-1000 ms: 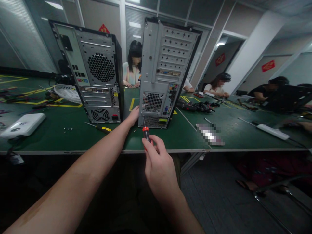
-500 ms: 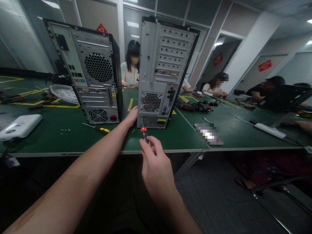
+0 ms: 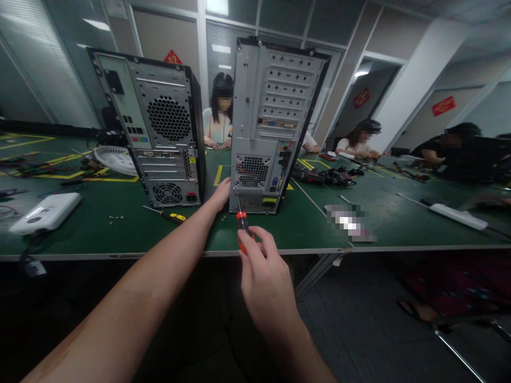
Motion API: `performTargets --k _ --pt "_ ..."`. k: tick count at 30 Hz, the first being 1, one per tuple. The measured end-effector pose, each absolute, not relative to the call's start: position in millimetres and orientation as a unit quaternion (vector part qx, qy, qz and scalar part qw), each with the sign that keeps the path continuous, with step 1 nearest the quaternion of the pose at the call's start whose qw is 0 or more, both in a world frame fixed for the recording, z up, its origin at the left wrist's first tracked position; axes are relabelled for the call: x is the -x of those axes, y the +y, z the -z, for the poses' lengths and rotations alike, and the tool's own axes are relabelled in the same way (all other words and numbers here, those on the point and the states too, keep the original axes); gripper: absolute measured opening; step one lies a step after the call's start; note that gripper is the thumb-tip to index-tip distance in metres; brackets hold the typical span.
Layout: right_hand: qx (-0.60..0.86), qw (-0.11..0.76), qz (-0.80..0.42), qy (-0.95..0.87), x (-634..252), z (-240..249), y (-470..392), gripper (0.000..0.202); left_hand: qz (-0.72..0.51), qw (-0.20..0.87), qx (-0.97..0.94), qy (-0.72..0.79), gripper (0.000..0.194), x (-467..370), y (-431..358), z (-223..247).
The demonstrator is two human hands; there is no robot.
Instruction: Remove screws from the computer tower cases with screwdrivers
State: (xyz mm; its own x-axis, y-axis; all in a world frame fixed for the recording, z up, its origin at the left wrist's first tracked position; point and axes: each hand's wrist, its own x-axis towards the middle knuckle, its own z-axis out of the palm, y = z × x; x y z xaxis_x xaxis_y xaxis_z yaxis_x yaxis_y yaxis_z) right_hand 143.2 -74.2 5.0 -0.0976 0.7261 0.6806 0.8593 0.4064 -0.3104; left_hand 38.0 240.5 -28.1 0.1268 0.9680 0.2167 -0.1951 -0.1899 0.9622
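A computer tower (image 3: 261, 149) stands upright on the green table, its rear panel facing me. My right hand (image 3: 265, 260) is closed around the red and black handle of a screwdriver (image 3: 244, 226). The screwdriver's shaft points at the lower left of that rear panel, near the power supply grille; I cannot tell whether its tip sits on a screw. My left hand (image 3: 223, 194) rests against the left side of the same tower, its fingers hidden behind the case. Small screws (image 3: 224, 217) lie on the table by my left wrist.
A second computer tower (image 3: 163, 138) stands to the left, a yellow and black screwdriver (image 3: 165, 214) before it. Further left are a white box (image 3: 48, 214), loose screws (image 3: 116, 217) and a white basket (image 3: 115, 159). Cables (image 3: 327, 174) and a power strip (image 3: 455, 214) lie right. Other people sit beyond.
The whole view has shifted slightly, so everything appears a little further right and lower. My right hand still holds the screwdriver at the tower, and my left hand stays at its side.
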Motion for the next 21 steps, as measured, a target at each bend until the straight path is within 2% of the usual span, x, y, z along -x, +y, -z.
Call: performTargets --k 8,21 --pt "0.532 0.415 0.091 -0.732 -143.5 -5.3 -73.6 0.043 -0.563 0.525 -0.524 0.363 0.048 -39.2 237.4 26.4" --pt "0.51 0.389 0.135 -0.756 -151.1 -9.1 -73.5 0.051 -0.562 0.53 -0.519 0.365 0.042 -40.4 241.2 28.7"
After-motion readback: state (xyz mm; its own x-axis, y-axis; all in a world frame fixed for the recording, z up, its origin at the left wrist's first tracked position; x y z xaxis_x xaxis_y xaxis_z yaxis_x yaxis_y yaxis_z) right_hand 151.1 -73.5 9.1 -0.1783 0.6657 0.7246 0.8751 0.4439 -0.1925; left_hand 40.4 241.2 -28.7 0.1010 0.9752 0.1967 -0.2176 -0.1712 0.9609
